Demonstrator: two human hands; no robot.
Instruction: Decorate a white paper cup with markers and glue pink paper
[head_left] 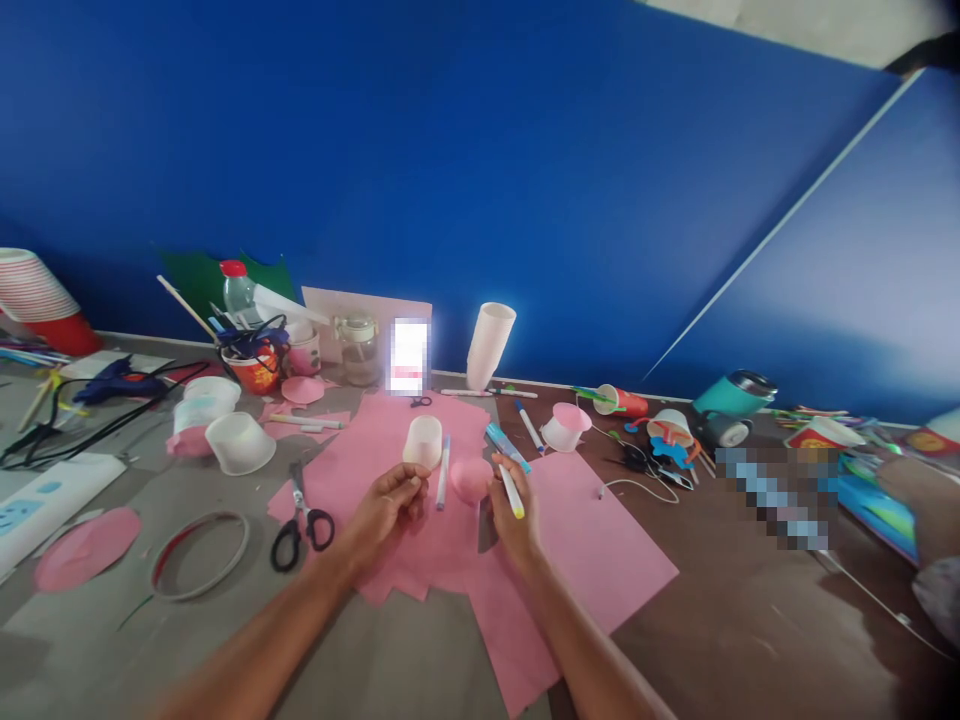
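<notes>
My left hand (391,508) is closed in a pinch at the near edge of a small white paper cup (424,440), over the pink paper (405,560). In my right hand (519,515) is a white marker (511,490) with a yellow end, pointing down toward me. A rounded pink paper piece (471,481) lies against the right fingertips; whether they grip it too I cannot tell. Between the hands a pale marker (444,472) rests on the paper. Just beyond the right hand is a light-blue pen (506,445).
Black-handled scissors (301,520) and a tape roll (200,556) lie to the left, near white cups (240,443). A pink-topped cup (566,427) stands right of centre. At the back stand a glass jar (360,350) and a white tube (490,345). Another person's hand (926,490) is at far right.
</notes>
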